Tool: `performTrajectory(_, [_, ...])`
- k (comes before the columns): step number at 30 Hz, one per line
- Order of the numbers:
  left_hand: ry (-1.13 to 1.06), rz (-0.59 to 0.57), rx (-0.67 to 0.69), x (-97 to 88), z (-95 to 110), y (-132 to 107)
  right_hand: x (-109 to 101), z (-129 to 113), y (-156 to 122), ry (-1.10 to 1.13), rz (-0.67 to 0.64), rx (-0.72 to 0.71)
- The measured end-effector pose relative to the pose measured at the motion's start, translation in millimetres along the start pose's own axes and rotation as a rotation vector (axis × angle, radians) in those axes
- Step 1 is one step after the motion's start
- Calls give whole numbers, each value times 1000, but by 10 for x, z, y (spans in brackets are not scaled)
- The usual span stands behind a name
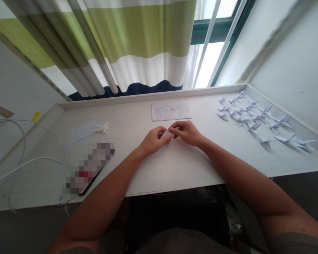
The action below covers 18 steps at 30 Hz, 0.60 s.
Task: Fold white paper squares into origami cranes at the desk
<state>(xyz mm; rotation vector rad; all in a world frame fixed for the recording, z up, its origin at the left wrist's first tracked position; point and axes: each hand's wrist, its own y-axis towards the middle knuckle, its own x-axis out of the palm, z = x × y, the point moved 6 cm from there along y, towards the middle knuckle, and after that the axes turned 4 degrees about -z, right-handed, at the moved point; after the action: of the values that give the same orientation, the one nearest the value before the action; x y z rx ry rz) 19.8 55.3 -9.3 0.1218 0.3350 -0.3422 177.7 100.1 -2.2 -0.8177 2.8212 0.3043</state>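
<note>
A small folded piece of white paper point(166, 134) is held between my two hands, just above the middle of the desk. My left hand point(155, 139) pinches its left side with thumb and fingers. On the other side, my right hand point(187, 132) closes thumb and forefinger on the paper's upper right edge. Fingers cover much of the paper, so its full shape is hidden. Just beyond my hands lies a printed sheet point(171, 111) with a table of lines on it.
Several folded white paper cranes point(254, 114) stand at the desk's right end. To the left are flat white paper sheets point(82, 131), a crumpled tissue point(102, 128), a blurred-out phone point(92, 169) and white cables point(23, 160). A raised rim point(127, 100) borders the white desk point(159, 173).
</note>
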Motion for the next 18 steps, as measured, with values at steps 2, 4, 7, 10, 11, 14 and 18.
performTrajectory(2, [186, 113, 98, -70, 33, -7, -47, 12, 4, -64, 60, -8])
performTrajectory(4, [358, 148, 218, -92, 69, -13, -66, 56, 7, -170, 101, 11])
performTrajectory(7, [541, 107, 302, -69, 54, -6, -42, 149, 7, -416, 111, 45])
performTrajectory(10, [655, 35, 321, -12, 20, 3, -33, 171, -7, -632, 135, -8])
performTrajectory(11, [686, 25, 329, 6, 20, 0, -25, 156, -14, -668, 120, -51])
performTrajectory(14, [750, 24, 354, 50, 43, -17, 56, 69, -54, -707, -61, -222])
performTrajectory(18, [780, -13, 350, 105, 62, -37, 55, 7, -161, -739, -177, -268])
